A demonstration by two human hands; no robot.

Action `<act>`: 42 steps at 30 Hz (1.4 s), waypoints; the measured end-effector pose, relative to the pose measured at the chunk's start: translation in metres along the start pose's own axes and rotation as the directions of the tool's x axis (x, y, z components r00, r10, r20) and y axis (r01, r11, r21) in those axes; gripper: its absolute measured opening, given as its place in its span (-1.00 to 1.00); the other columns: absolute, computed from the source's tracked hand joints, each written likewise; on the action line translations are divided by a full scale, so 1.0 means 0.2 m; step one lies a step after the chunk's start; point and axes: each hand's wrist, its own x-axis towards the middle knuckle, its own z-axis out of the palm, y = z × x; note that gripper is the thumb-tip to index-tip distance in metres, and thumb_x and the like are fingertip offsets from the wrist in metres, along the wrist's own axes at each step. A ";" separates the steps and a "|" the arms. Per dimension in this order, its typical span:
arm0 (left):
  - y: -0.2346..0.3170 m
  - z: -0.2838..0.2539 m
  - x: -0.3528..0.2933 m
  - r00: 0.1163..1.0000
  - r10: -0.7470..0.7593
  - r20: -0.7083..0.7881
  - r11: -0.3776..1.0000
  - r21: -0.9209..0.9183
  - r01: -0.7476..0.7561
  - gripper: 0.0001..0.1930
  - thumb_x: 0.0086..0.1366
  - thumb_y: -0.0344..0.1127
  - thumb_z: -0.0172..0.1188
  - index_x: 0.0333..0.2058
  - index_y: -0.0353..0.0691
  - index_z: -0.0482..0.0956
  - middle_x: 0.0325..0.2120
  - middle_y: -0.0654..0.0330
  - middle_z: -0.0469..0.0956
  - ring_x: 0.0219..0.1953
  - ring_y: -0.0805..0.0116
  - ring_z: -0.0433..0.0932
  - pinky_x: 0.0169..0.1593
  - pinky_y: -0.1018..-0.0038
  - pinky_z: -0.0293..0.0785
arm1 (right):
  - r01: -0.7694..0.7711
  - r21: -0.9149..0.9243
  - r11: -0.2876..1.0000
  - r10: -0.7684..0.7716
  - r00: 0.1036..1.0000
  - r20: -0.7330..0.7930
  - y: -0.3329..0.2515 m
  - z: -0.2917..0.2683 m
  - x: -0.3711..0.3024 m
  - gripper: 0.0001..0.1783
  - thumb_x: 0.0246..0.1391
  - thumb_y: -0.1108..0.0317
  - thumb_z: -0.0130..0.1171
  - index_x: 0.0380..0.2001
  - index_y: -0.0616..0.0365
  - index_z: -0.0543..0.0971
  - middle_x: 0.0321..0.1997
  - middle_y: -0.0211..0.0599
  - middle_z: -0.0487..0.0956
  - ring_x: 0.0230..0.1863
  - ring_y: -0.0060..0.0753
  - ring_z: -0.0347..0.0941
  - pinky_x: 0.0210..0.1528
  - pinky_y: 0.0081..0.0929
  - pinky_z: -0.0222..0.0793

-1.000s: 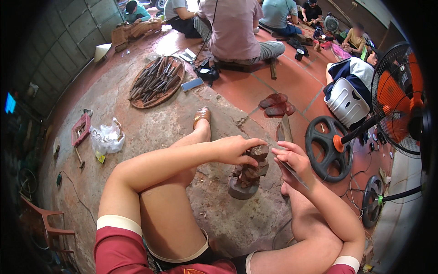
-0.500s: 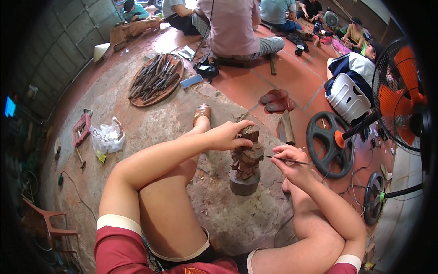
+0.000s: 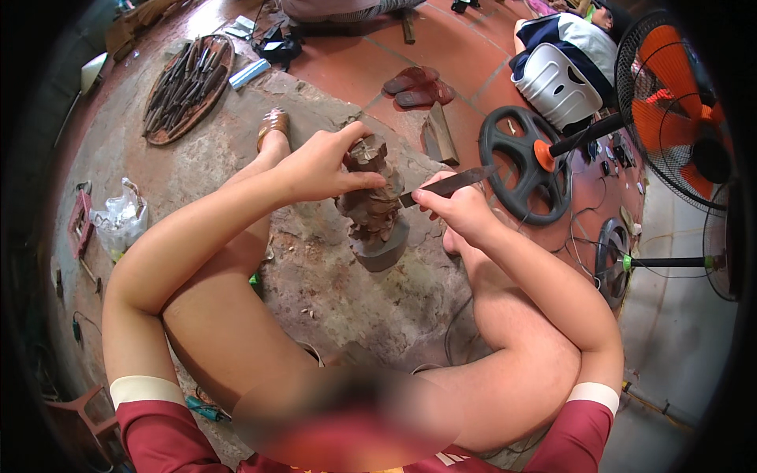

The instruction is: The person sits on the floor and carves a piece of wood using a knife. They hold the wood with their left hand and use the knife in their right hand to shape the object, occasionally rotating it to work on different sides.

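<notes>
A dark brown carved wooden figure point(image 3: 368, 211) stands on the stone floor between my legs, leaning slightly, on a smooth rounded base point(image 3: 382, 251). My left hand point(image 3: 327, 167) grips its top, with the thumb and a finger on either side. In my right hand point(image 3: 464, 211) is a flat, dark, blade-like carving tool point(image 3: 449, 184), pinched between thumb and fingers. The tool's near end points left and meets the figure's right side; whether it touches the wood I cannot tell.
A round basket of carving tools point(image 3: 188, 88) lies far left, a plastic bag point(image 3: 122, 221) nearer. Red slippers point(image 3: 419, 85) and a wood block point(image 3: 439, 135) lie ahead. At right stand fans with a black base point(image 3: 527, 165) and cables. A person point(image 3: 347, 8) sits at the back.
My view has tilted down and turned right, so the scene sits further left and higher. The tool in my right hand has turned to show its broad face and is nearer the figure.
</notes>
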 end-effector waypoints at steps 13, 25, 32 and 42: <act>0.01 0.10 -0.01 0.959 0.284 0.000 0.955 0.092 -0.282 -0.50 -0.05 -0.09 0.45 -0.23 -0.27 0.48 -0.40 -0.01 0.59 -0.27 -0.01 0.60 -0.17 0.27 0.51 | -0.011 0.028 1.000 0.009 0.996 0.083 -0.03 -0.01 -0.01 -0.68 0.03 0.26 0.29 -0.20 0.24 0.63 -0.35 -0.42 0.63 -0.32 -0.59 0.49 -0.29 -0.60 0.42; 0.01 0.10 0.00 0.944 0.319 0.084 0.945 0.050 -0.324 -0.51 -0.07 -0.10 0.45 -0.22 -0.22 0.49 -0.40 0.01 0.60 -0.30 -0.01 0.60 -0.21 0.26 0.52 | 0.153 -0.129 0.980 -0.133 0.980 0.148 0.00 -0.08 0.02 -0.74 -0.01 0.29 0.29 -0.30 0.26 0.65 -0.22 -0.28 0.68 -0.23 -0.49 0.56 -0.16 -0.49 0.46; 0.01 0.10 -0.01 0.942 0.319 0.106 0.943 0.064 -0.326 -0.51 -0.07 -0.10 0.44 -0.20 -0.20 0.49 -0.39 0.01 0.60 -0.29 -0.01 0.60 -0.21 0.26 0.52 | 0.204 -0.187 0.961 -0.162 0.963 0.217 0.00 -0.08 0.02 -0.77 -0.01 0.27 0.29 -0.37 0.23 0.64 -0.17 -0.27 0.68 -0.18 -0.43 0.57 -0.07 -0.41 0.44; 0.00 0.08 -0.01 0.940 0.326 0.101 0.942 0.043 -0.332 -0.48 -0.04 0.00 0.40 -0.19 -0.21 0.49 -0.43 -0.01 0.61 -0.33 -0.07 0.59 -0.26 0.20 0.50 | 0.271 -0.143 0.952 -0.228 0.938 0.260 0.01 -0.05 0.00 -0.78 0.08 0.28 0.25 -0.41 0.23 0.53 -0.17 -0.24 0.68 -0.21 -0.53 0.53 -0.21 -0.46 0.42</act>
